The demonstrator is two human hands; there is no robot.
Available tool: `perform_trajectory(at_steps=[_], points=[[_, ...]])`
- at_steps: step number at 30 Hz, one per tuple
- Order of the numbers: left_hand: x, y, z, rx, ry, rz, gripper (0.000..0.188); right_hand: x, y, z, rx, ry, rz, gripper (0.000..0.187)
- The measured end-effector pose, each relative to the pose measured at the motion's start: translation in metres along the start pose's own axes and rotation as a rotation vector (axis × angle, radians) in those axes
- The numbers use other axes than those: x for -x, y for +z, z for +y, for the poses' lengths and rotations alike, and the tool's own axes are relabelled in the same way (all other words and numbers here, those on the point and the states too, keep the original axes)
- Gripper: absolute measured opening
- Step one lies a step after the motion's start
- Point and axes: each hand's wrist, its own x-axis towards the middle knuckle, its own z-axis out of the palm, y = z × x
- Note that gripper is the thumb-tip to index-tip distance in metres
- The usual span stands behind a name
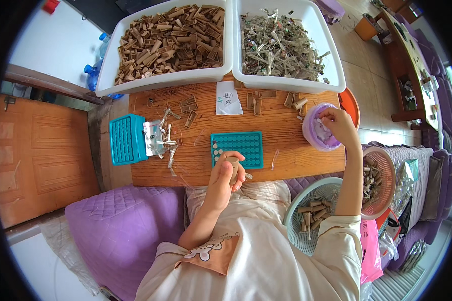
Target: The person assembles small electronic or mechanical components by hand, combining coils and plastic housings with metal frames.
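My left hand (220, 184) is closed around a brown tube-like plastic casing (234, 161), held upright above the near edge of the wooden table. A bit of clear material pokes out beside its fingers. My right hand (338, 123) dips into a purple round tub (310, 136) at the table's right side, with its fingertips drawn together over whitish pieces (324, 133). Whatever those fingers pinch is hidden. Just beyond my left hand lies a teal tray (246, 150) with rows of round pockets; a few white discs (215, 146) sit along its left side.
Two white bins stand at the back: brown casings fill the left bin (105, 75), clear wired parts the right bin (337, 65). Stacked teal trays (120, 140) stand left, beside clear parts (168, 133). A grey-green basket (292, 210) and pink basket (389, 173) hold casings at my right.
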Motion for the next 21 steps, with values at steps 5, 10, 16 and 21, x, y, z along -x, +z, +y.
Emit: perform_trajectory(at_steps=[5,10,16,21], points=[[0.002,-0.002,0.001,-0.013,-0.022,-0.002,0.043,0.002,-0.001,0.004,-0.004,0.034,0.013,0.013],[0.003,-0.003,0.001,0.001,-0.045,-0.001,0.043,0.002,-0.004,0.014,-0.103,0.003,0.005,0.014],[0.003,-0.003,-0.002,-0.01,-0.055,-0.021,0.043,0.007,-0.007,0.015,-0.302,0.013,-0.041,0.02],[0.005,-0.006,-0.006,0.064,-0.046,-0.052,0.044,0.016,-0.011,0.004,-0.391,0.061,-0.026,0.026]])
